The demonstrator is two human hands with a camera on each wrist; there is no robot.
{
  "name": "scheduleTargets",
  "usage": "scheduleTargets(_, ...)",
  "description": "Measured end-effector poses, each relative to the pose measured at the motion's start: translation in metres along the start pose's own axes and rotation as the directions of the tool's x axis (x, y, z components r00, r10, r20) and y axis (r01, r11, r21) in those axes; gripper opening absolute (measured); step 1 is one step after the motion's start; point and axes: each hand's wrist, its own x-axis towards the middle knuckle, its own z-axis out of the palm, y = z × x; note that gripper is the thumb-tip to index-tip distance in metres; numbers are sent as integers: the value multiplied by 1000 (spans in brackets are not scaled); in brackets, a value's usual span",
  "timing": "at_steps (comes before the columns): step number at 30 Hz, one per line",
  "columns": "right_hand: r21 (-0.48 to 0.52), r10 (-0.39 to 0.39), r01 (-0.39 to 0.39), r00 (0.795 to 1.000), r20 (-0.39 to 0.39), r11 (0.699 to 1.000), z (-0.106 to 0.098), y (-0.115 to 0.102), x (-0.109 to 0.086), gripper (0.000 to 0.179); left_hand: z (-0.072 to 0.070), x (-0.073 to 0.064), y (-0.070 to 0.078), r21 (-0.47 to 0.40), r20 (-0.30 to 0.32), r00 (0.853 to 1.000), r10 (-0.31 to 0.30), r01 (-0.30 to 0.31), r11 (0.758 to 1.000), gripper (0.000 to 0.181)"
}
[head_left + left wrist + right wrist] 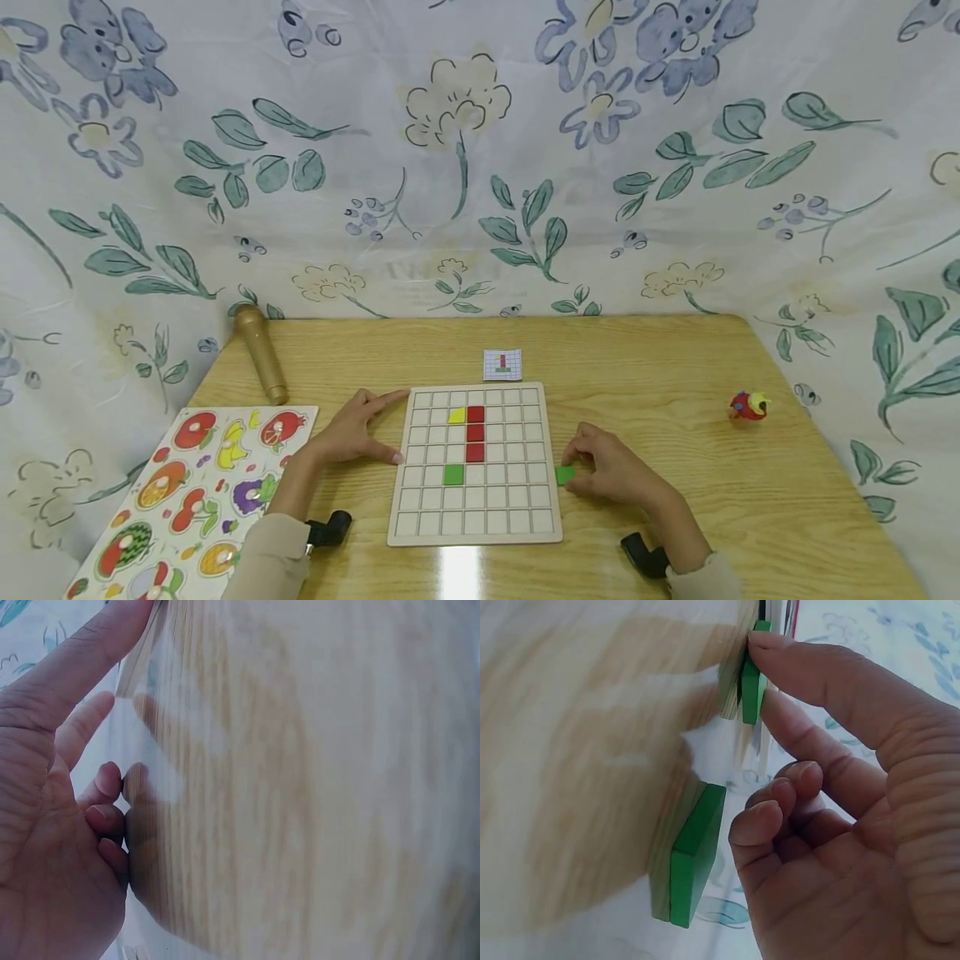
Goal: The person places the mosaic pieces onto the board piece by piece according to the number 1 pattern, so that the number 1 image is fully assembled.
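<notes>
On the table lies a white gridded board [497, 498] holding a yellow tile [457, 415], a column of red tiles [475, 433] and a green tile [453, 474]. My left hand [348, 432] rests at the board's left side, thumb and index finger stretched out and touching its edge. At the right edge, my right hand [606, 467] pinches a green square tile [751, 679] between thumb and index finger, low over the tabletop. A second loose green tile [697, 859] lies nearer the wrist in the right wrist view; the hand hides it in the head view.
Beyond the board lies a small pattern card [502, 365]. A fruit puzzle board [176, 508] is at the left, with a brown cylindrical object [261, 354] behind it. Far right stands a small red and yellow toy [748, 406]. A floral curtain [465, 208] hangs behind the table.
</notes>
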Motion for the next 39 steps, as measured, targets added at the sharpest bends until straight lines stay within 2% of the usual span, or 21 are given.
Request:
scheduleTargets(16,-2,24,-24,999,-46,1000,-2,-14,5,20,-1,0,1,-14,6,1000,-15,16,1000,103)
scheduleTargets(23,12,-43,44,997,-65,999,-4,-23,12,19,0,0,0,-18,0,1000,-16,16,1000,103)
scheduleTargets(26,40,-65,67,996,-57,997,-3,-28,16,18,0,0,-1,-27,1,1000,-23,23,999,103)
scheduleTargets(31,74,-57,59,998,-28,996,1,-36,25,17,0,-1,0,-33,6,1000,-24,24,999,103)
scheduleTargets(39,73,-60,60,998,-8,996,8,-46,36,17,-1,-1,3,-42,6,999,-35,36,998,103)
